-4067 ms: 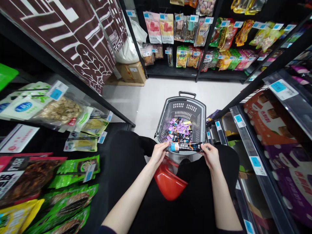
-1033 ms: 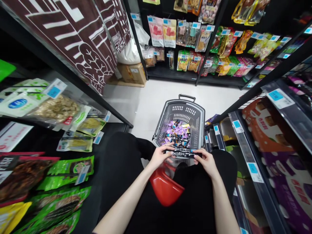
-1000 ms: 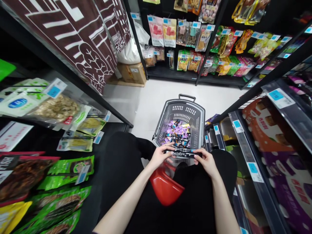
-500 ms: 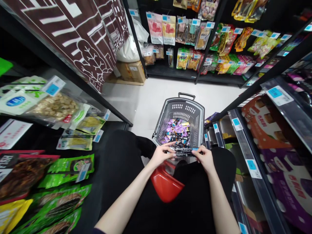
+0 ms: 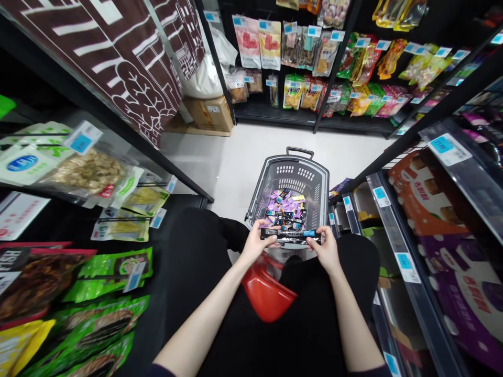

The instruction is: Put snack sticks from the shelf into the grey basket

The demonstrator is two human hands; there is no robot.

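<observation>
My left hand [image 5: 258,242] and my right hand [image 5: 325,248] grip the two ends of a small bundle of slim black snack packets [image 5: 291,236]. Thumbs lie on the near side, fingers mostly behind. One packet shows a blue patch toward its right end. The packets are held level above the near edge of a grey plastic basket [image 5: 323,180]. In the basket lies a heap of small purple and black packets [image 5: 285,204]. Just below my hands, a red plastic piece [image 5: 269,293] sits between my knees; what it belongs to I cannot make out.
Shelves of hanging bagged snacks [image 5: 106,173] flank me on the left. Shelves with boxed goods [image 5: 436,199] stand close on the right. Ahead, beyond the pale floor [image 5: 239,157], are a snack rack [image 5: 271,112] and a cardboard box [image 5: 208,114].
Both hands have raised the black packets slightly and turned them, so their broad faces show more. The fingers of my left hand have folded in behind them.
</observation>
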